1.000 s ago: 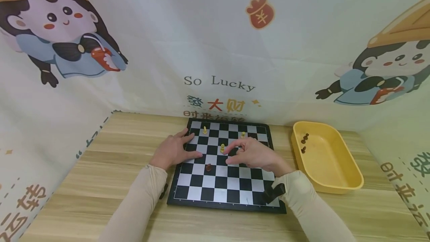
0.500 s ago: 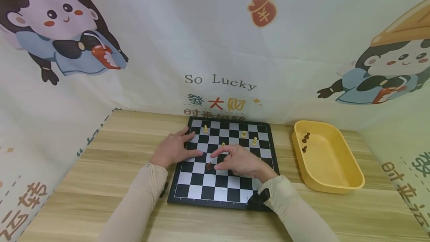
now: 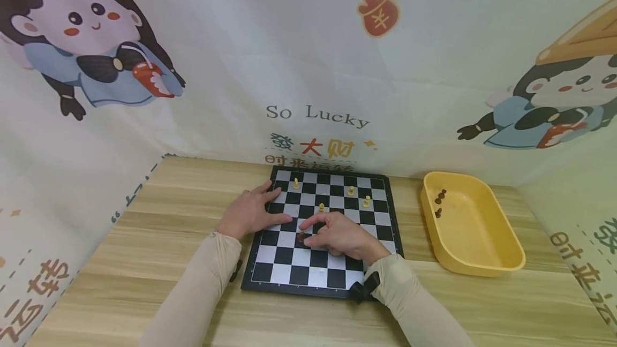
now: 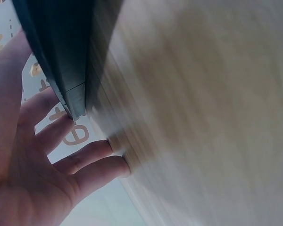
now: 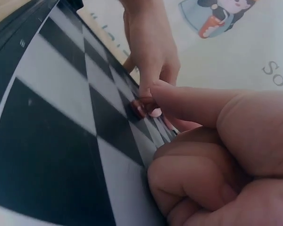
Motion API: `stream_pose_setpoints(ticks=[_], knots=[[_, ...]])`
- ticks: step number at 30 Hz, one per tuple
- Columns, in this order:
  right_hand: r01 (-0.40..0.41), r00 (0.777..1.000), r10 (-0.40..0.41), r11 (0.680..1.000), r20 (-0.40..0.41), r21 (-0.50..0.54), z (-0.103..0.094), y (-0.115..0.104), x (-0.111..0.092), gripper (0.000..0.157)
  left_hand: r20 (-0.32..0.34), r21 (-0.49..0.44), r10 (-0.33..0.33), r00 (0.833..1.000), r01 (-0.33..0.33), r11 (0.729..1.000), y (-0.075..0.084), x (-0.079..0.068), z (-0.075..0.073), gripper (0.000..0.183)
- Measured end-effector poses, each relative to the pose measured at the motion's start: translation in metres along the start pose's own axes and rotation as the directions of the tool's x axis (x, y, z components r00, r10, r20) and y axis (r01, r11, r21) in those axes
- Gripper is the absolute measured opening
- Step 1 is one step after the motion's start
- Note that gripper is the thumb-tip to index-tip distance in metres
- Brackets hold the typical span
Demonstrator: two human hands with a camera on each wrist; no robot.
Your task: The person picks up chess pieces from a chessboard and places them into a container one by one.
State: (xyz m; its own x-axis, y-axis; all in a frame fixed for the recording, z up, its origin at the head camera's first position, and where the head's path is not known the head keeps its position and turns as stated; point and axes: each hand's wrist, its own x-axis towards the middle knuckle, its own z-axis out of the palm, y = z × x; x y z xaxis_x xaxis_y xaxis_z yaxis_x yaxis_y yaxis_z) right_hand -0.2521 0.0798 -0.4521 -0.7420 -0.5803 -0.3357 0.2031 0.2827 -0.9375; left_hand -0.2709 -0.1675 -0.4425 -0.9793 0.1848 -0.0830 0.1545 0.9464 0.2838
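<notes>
My left hand (image 3: pixel 248 213) rests along the left edge of the black-and-white chessboard (image 3: pixel 294 274), thumb and forefinger spread over its squares. In the left wrist view, other fingers (image 4: pixel 96 165) of that hand extend beside the board's dark side (image 4: pixel 68 52), down to the tabletop. My right hand (image 3: pixel 339 235) is low over the middle of the board. Its thumb and forefinger pinch a small brown chess piece (image 3: pixel 301 237), whose round base (image 5: pixel 137 109) shows at the board in the right wrist view. The remaining right fingers (image 5: pixel 188 179) are curled under.
Several pale yellow chess pieces stand farther back: one at back left (image 3: pixel 296 183), one near the centre (image 3: pixel 321 208) and others at back right (image 3: pixel 367 201). A yellow tray (image 3: pixel 469 229) right of the board holds several brown pieces (image 3: pixel 438 212). A printed curtain (image 3: pixel 217 68) hangs behind the table.
My right hand has moved left and toward me, from beside the central yellow piece to the brown piece, and its fingers have closed round it. My left hand has stayed in place.
</notes>
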Motion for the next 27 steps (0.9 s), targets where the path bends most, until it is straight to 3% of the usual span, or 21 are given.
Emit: stream_pose_setpoints(ticks=[5,11,27], knots=[[0.002,1.000,-0.003,0.999,-0.012,-0.040,0.002,-0.002,0.003,0.033,-0.006,0.002,0.002,1.000,-0.002,1.000,0.000,0.001,-0.003,0.092],[-0.041,0.996,0.032,0.994,-0.081,-0.103,0.007,-0.001,0.003,0.025,0.007,0.010,-0.006,1.000,0.006,1.000,0.001,0.001,-0.001,0.092],[-0.083,0.971,0.011,0.952,-0.238,-0.295,0.021,-0.005,0.005,0.012,-0.001,0.007,0.000,1.000,0.000,1.000,0.001,0.001,0.001,0.092]])
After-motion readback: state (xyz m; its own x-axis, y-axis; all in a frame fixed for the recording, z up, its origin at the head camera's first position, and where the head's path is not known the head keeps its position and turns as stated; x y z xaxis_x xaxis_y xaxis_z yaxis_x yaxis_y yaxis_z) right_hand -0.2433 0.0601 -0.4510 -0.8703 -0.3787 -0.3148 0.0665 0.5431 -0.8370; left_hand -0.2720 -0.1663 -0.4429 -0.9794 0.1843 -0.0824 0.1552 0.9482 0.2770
